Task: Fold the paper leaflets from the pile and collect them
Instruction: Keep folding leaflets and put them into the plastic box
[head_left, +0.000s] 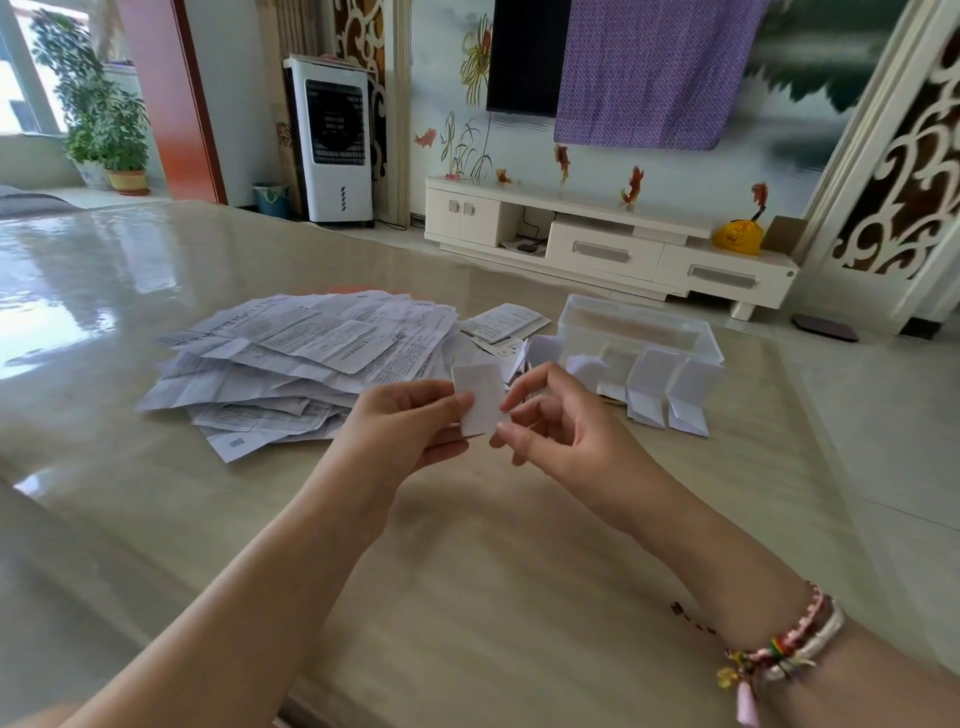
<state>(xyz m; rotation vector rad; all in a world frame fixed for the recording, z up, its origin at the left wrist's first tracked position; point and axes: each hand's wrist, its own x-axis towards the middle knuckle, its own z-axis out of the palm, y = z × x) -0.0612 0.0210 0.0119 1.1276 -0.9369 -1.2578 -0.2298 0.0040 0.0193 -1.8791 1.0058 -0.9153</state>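
Both hands are raised above the table (467, 545). The left hand (410, 423) pinches a small folded leaflet (480, 397) at its left edge; the right hand (558, 415) pinches its lower right corner. Behind lies the pile of leaflets (306, 353), left. Folded leaflets (660, 395) stand right, against a clear plastic box (639, 327).

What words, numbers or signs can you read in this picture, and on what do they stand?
None can be read.
Pile of leaflets: printed lines, too small and blurred.
Yellow bag: an orange mark, not legible.
Fan unit: pale panel marks, blurred.
Folded leaflet in the hands: blank side showing.
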